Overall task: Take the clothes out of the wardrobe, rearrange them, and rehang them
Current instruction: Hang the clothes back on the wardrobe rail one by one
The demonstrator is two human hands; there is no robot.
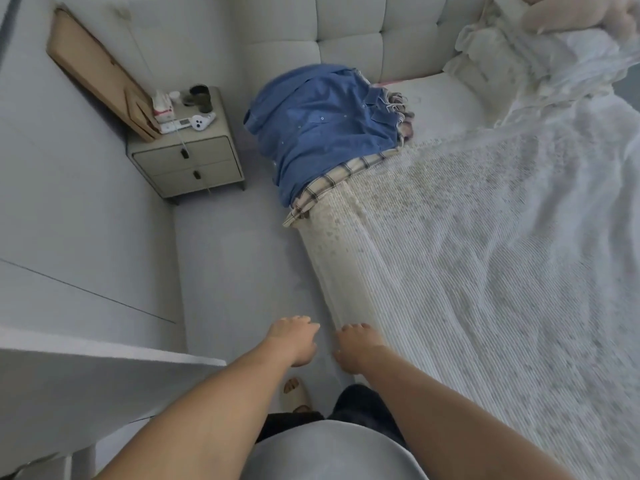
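We stood beside the bed (485,271) with both arms stretched forward and down; our left hand (294,341) and right hand (356,348) hung side by side, close but apart, over the floor (235,265) at the bed's edge; we saw only their backs, so the fingertips were hidden; the fingers looked loosely bent and neither grip had hold of anything, the right one lying just at the hanging edge of the white cover (346,271), though we could not tell whether it touched.

The clothes lay in a pile at the head of the bed, well apart from our hands; a blue shirt (318,133) sat on top and draped over the bed's side; a plaid garment (332,181) showed only as a strip beneath it; what else lay under the blue shirt was hidden, apart from a few striped edges near its collar.

A nightstand (187,161) stood left of the bed, its tabletop carrying small items too blurred to name, among them a dark cup (201,95) and a white gadget (201,121); a wooden board (93,71) leaned against the wall behind it; a pillow (491,53) at the upper right was partly cut off; one sandalled foot (296,393) showed below, the other was hidden.
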